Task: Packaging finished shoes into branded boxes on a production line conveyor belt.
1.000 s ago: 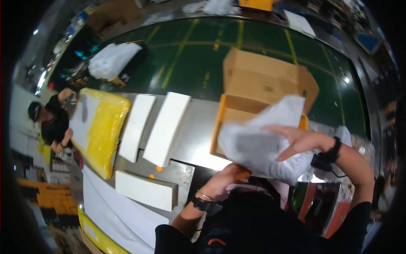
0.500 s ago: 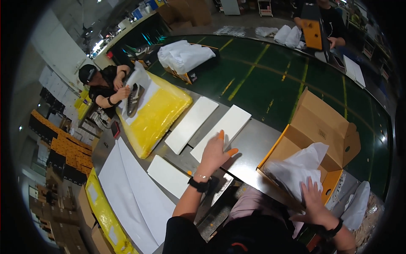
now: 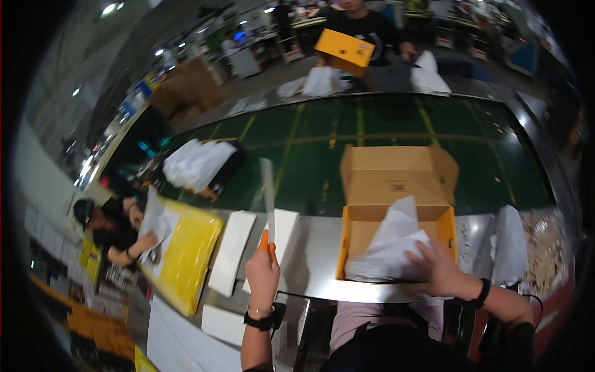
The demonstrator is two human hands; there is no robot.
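Observation:
My left hand [image 3: 263,271], orange covers on its fingertips, is closed on a thin white card [image 3: 268,193] raised nearly upright and seen almost edge-on. Just behind it on the steel table lies a stack of white cards [image 3: 286,228], with a second white stack [image 3: 233,251] to its left. An open cardboard box [image 3: 339,251], orange outside and brown inside, stands at the right with its lid tipped back. White tissue paper [image 3: 390,251] covers whatever lies in it. My right hand [image 3: 441,270] rests on that paper, fingers spread.
A yellow plastic-wrapped stack [image 3: 195,248] lies at the left, where a co-worker [image 3: 111,229] handles paper. Beyond the table runs a green conveyor belt [image 3: 310,167] carrying a paper-filled box [image 3: 198,164]. Across it, another person holds an orange box [image 3: 345,48]. A paper bundle [image 3: 510,245] lies at right.
My left hand has lifted a thin white card from the stack it was touching. My right hand stays on the tissue paper. The view has swung to the right.

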